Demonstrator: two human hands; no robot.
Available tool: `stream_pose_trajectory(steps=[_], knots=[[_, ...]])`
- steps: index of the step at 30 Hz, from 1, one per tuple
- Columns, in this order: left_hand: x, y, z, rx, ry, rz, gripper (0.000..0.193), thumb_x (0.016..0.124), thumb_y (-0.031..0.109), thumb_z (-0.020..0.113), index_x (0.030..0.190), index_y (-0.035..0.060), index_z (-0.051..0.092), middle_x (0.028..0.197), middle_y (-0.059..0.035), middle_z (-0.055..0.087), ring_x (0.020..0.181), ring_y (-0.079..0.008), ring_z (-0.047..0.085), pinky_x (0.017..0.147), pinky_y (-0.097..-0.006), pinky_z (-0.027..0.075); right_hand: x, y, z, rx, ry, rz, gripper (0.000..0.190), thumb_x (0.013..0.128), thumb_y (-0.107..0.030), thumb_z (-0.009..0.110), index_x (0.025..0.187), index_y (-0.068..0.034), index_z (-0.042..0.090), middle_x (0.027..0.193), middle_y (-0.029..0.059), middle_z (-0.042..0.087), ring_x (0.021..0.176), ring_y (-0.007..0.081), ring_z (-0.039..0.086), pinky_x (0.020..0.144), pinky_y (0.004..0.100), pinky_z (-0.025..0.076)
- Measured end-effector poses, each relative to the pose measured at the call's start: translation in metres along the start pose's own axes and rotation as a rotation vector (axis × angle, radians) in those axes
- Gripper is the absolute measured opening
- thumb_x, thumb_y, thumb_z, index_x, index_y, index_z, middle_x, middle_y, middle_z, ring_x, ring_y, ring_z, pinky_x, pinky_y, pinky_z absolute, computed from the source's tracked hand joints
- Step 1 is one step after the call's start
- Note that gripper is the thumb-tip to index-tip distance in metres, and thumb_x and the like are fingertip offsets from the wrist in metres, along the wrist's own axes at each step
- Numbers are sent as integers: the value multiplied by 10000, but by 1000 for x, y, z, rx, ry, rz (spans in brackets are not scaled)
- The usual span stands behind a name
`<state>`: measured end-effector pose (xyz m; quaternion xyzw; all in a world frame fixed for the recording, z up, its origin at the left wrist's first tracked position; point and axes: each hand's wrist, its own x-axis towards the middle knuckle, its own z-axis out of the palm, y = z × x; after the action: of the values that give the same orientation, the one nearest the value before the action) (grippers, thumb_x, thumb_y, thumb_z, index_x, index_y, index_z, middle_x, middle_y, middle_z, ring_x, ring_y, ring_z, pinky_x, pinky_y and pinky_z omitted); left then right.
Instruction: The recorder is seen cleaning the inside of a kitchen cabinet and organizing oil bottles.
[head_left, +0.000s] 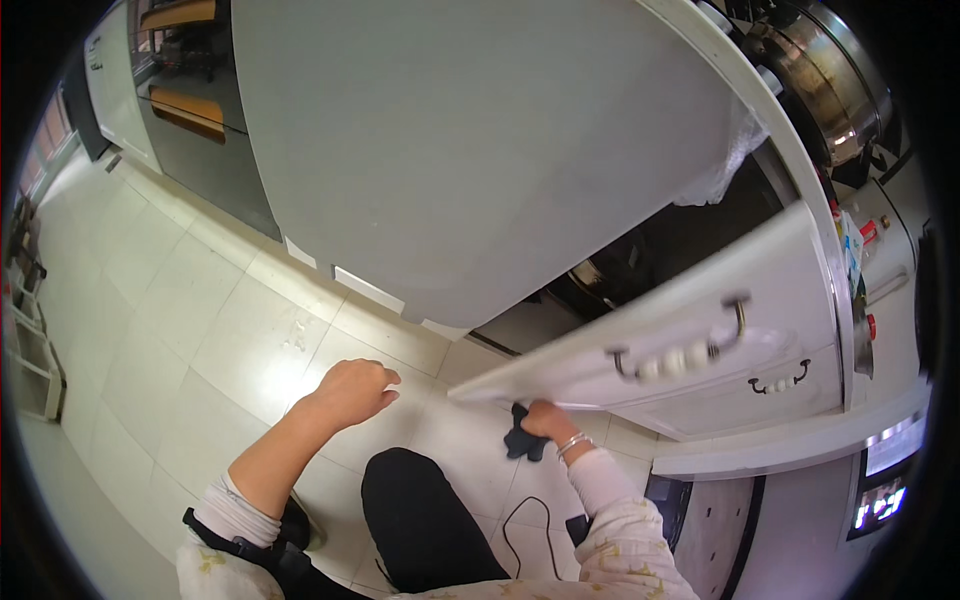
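Observation:
My right hand grips a dark cloth just below the lower edge of a white cabinet door. Its fingertips are partly hidden behind the cloth. The door stands ajar and carries a handle of metal and white ceramic beads. My left hand hovers over the tiled floor, loosely curled, with a gap between thumb and forefinger and nothing seen in it. To its upper right is a large grey panel, beside the cabinet opening.
Dark cookware sits inside the cabinet. A steamer pot stands on the worktop above. A second handled door is at right. A black cable lies on the floor tiles, near my knee. A white rack stands far left.

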<state>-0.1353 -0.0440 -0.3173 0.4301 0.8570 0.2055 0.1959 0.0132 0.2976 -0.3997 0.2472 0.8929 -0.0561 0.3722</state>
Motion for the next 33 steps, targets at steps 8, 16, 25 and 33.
stream_pose_trajectory(steps=[8, 16, 25, 33], knots=[[-3, -8, 0, -18, 29, -107, 237, 836, 212, 604, 1029, 87, 663, 943, -112, 654, 887, -295, 615, 776, -390, 501, 39, 4, -39, -19, 238, 56, 336, 805, -188, 499, 1055, -10, 636, 1128, 205, 609, 1064, 332, 586, 888, 391, 474], [-15, -25, 4, 10, 19, -167, 232, 834, 207, 604, 1022, 83, 661, 932, -112, 653, 887, -296, 612, 770, -393, 496, 52, 0, -38, 9, 297, 66, 332, 763, -190, 507, 998, -2, 645, 1063, 206, 630, 1021, 342, 598, 889, 392, 477], [-34, -12, -8, 89, -39, -190, 268, 830, 243, 618, 1047, 88, 649, 952, -112, 649, 907, -289, 614, 785, -395, 489, 79, 25, -16, -41, 265, -117, 390, 731, -229, 537, 997, 38, 637, 1048, 259, 617, 965, 394, 602, 880, 402, 477], [-160, 31, -58, -174, 275, -275, 290, 848, 203, 608, 1099, 58, 599, 987, -129, 630, 903, -305, 591, 788, -394, 473, 157, -17, 67, 765, 133, -144, 617, 724, -274, 613, 1239, 39, 480, 1210, 274, 523, 1113, 372, 525, 901, 385, 441]])
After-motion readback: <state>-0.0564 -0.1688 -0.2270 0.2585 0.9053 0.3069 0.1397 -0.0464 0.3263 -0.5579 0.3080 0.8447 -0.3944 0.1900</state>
